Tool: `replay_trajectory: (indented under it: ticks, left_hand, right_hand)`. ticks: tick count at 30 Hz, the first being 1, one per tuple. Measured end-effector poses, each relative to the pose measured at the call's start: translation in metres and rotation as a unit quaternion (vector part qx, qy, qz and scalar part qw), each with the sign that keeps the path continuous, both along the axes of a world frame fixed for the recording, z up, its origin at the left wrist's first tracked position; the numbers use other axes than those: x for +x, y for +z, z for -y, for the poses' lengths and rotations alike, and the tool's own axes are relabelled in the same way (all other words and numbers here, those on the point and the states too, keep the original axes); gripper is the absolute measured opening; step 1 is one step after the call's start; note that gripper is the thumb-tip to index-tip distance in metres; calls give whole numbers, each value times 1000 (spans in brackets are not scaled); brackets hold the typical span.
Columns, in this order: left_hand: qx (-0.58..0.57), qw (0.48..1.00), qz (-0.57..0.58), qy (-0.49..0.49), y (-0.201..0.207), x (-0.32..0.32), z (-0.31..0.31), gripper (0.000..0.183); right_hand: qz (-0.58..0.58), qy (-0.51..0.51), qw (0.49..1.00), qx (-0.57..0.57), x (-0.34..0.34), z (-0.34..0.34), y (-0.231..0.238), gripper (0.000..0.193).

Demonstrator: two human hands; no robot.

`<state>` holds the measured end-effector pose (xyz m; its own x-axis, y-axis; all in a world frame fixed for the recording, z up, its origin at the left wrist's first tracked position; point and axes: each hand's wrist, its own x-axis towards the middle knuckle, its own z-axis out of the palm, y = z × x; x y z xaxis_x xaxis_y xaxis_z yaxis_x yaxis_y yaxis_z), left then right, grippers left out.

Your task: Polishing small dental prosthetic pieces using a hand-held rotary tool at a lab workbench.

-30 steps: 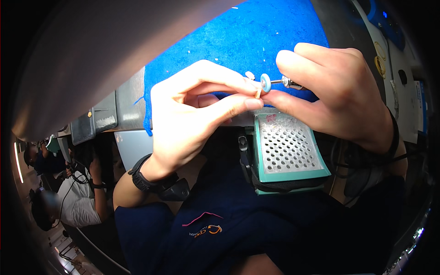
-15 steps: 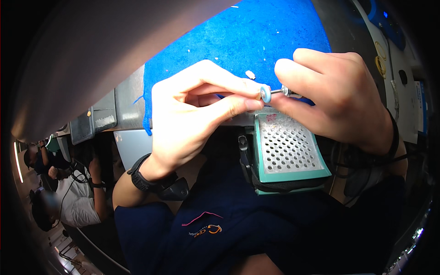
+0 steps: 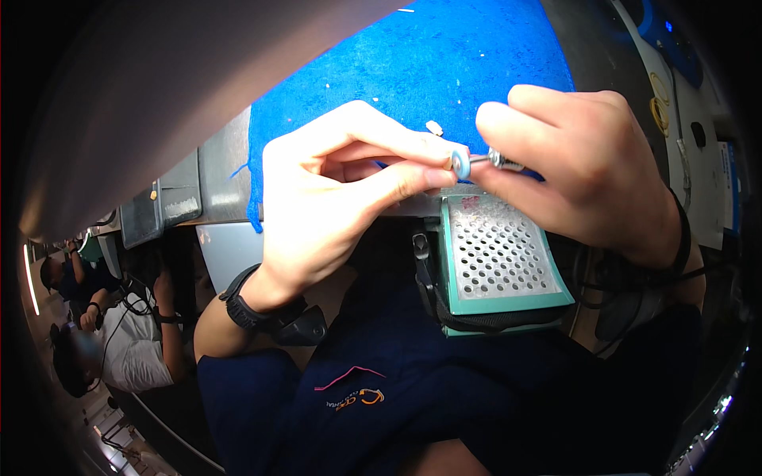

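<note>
My left hand point(image 3: 325, 186) pinches thumb and forefinger together at the blue wheel's near face. Whatever small piece sits between those fingertips is hidden. My right hand point(image 3: 567, 159) is wrapped round a metal rotary handpiece point(image 3: 498, 158), of which only the front end shows. A thin shank reaches left from it and carries a small light-blue polishing wheel point(image 3: 461, 163). The wheel's edge lies right against the left fingertips. Both hands are held over the near edge of a blue cloth point(image 3: 381, 71), above a green box with a perforated metal plate point(image 3: 504, 254).
A small whitish fragment point(image 3: 433, 127) and several crumbs lie on the cloth. A large blurred grey shape point(image 3: 182, 95) crosses the upper left. Dark trays point(image 3: 181, 194) stand at the left. A yellow coil point(image 3: 658, 115) is at the far right. Other people point(image 3: 135, 349) work at the left.
Both hands stay nearly where they were, with only slight shifts at the fingertips. The wheel has tilted a little. A person at the left has moved an arm.
</note>
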<state>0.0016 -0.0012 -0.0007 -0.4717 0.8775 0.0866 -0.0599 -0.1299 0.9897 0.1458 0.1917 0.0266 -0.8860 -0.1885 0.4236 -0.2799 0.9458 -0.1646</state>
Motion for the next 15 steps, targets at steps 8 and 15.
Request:
replay_trajectory:
  ticks: [8, 15]
  left_hand:
    - [-8, 1000, 8, 4, 1, 0, 1, 15]
    - [-5, 1000, 11, -1, 2, 0, 1, 14]
  right_hand:
    - [2, -2, 1000, -5, -1, 2, 0, 26]
    - [-8, -12, 1000, -8, -2, 2, 0, 26]
